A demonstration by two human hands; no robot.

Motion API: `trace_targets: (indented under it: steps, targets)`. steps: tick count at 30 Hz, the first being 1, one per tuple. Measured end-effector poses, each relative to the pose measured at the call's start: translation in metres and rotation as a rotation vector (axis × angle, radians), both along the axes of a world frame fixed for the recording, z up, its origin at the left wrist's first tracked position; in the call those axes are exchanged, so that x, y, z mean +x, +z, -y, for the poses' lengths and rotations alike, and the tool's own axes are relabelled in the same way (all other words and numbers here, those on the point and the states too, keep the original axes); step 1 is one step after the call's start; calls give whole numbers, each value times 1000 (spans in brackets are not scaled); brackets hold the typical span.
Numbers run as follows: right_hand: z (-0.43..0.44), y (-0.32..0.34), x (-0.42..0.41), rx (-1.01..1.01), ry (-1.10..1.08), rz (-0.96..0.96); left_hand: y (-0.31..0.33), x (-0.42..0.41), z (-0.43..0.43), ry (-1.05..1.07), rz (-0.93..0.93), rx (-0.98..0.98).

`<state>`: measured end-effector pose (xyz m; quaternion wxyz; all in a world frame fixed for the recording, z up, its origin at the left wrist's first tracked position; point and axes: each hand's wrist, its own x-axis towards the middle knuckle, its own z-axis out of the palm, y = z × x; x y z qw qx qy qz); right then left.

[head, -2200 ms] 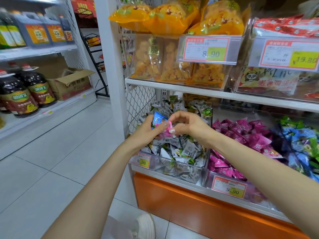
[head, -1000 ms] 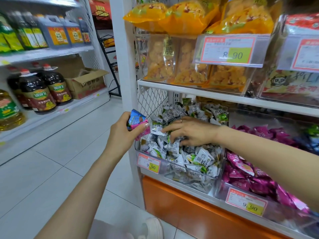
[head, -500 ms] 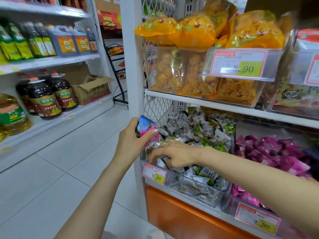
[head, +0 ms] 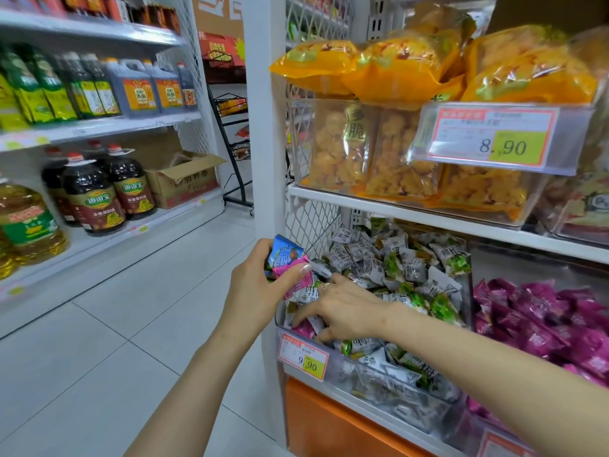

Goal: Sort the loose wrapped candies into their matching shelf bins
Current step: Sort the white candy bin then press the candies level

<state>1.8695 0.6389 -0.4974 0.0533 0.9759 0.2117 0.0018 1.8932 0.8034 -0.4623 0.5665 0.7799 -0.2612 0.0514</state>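
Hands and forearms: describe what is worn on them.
The left forearm and right forearm are bare: no sleeves, watch or bracelets in view. The right hand wears a thin ring on one finger. The left hand has a pale, glossy thumbnail.

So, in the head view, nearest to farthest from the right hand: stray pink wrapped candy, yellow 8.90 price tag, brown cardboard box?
1. Stray pink wrapped candy, at the right hand's fingertips in the clear plastic bin.
2. Yellow 8.90 price tag, above, right.
3. Brown cardboard box, far off, left.
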Motion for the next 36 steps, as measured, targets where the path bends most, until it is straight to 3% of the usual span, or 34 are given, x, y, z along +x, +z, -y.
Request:
trace_targets:
  steps: [6, 16, 25, 30, 36]
  targets:
    - [-1, 1, 10, -1, -8, -28, -1, -2, 2, -26, -16, -10]
    - [-8, -6, 4, 7, -4, 112, 0, -1, 6, -17, -8, -8]
    - [18, 17, -16, 428, -155, 18, -1, 0, 5, -34, -90, -51]
    - [32, 32, -34, 825, -335, -30, 1, -3, 9, -102, -160, -89]
    - [42, 46, -64, 1134, -555, 35, 2, -7, 19, -191, -232, -155]
